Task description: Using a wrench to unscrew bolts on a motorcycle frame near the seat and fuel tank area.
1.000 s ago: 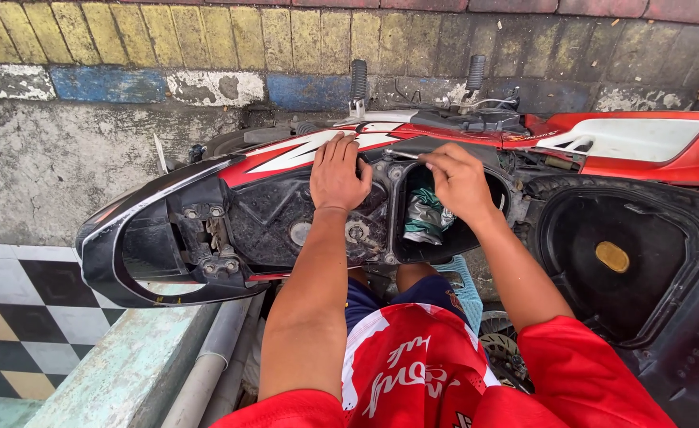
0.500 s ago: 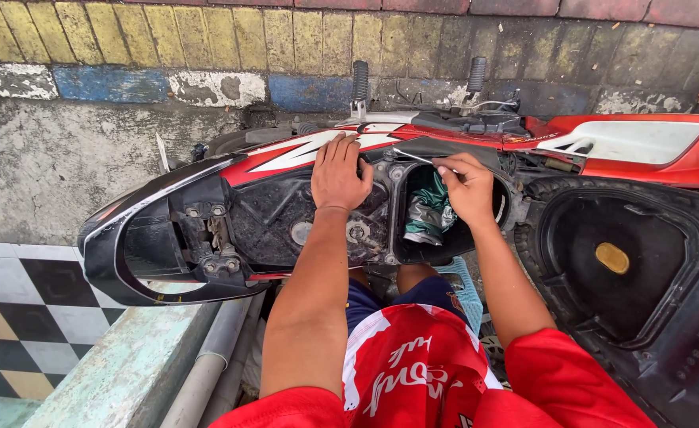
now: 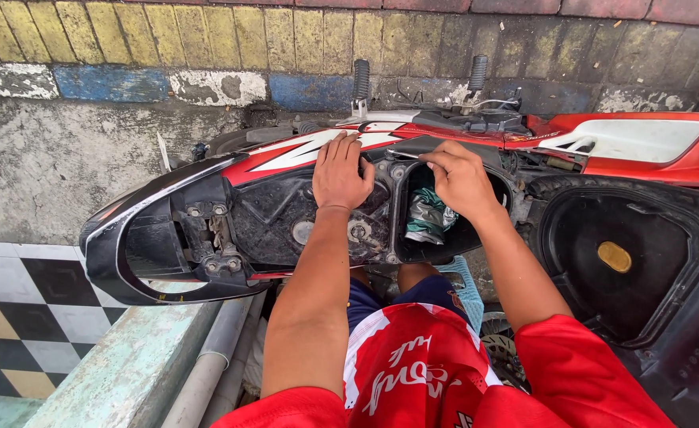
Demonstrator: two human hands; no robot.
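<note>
Now the fingers of the left hand (image 3: 341, 170) are spread flat on the red fairing (image 3: 318, 147), seemingly to steady it. A black panel edge (image 3: 428, 147) is pinched by the right hand (image 3: 462, 178), just above the open compartment (image 3: 444, 242), where a crumpled green-and-silver packet (image 3: 426, 219) is kept.

A crumpled green-and-silver packet (image 3: 427, 219) lies in the scooter's (image 3: 286, 150) open under-seat compartment (image 3: 476, 238).
</note>
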